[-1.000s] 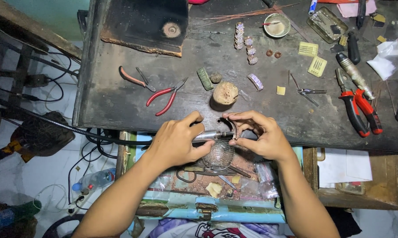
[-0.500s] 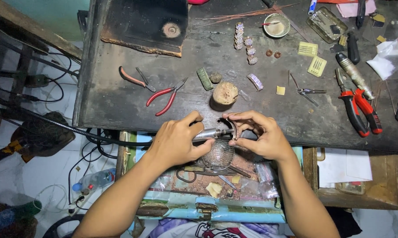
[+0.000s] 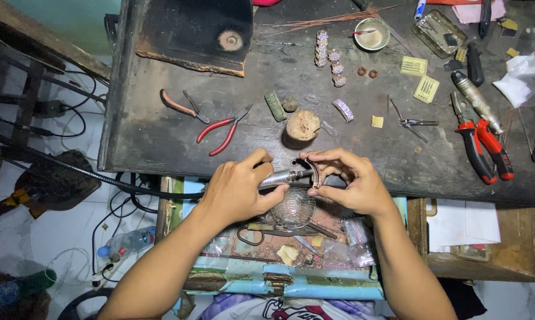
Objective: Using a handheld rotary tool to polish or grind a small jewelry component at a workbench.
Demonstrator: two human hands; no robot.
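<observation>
Ring-shaped band (image 3: 315, 173), small and curved, sits pinched in your right hand (image 3: 351, 185) at the front edge of the dark work surface (image 3: 161, 142), just above the open drawer (image 3: 315, 249). Right-hand grip: thumb and fingertips pressed onto the band's edges, holding it upright. Your left hand (image 3: 238, 191) is wrapped tight around a silver rotary handpiece (image 3: 285, 176), thumb on top, tip pointing right and meeting the band's inner side. A black flexible cable (image 3: 101, 178) runs from the handpiece off to the left, past the surface edge.

Just beyond your hands: a round wooden block (image 3: 302, 127), upright. Left of it, red-handled pliers (image 3: 223, 131) lying jaws-right, and another pair of pliers with orange handles (image 3: 181, 106) further left. Beside the block, a small green block (image 3: 274, 105) and a short jeweled piece (image 3: 343, 110). Farther back, a stack of jeweled rings (image 3: 322, 48), a small round bowl (image 3: 372, 34) and thin copper wires (image 3: 327, 18). Far left back, a charred black board (image 3: 196, 32).

Right side: large red-and-black pliers (image 3: 484, 148), tweezers (image 3: 415, 123), 2 yellow slips (image 3: 420, 77), a clear rectangular tray (image 3: 439, 32).

Under your hands, a wire mesh dish (image 3: 292, 208) rests in the drawer with scissors (image 3: 267, 231) and small clear bags (image 3: 356, 231). Floor at left: tangled cables, a plastic bottle (image 3: 125, 243).
</observation>
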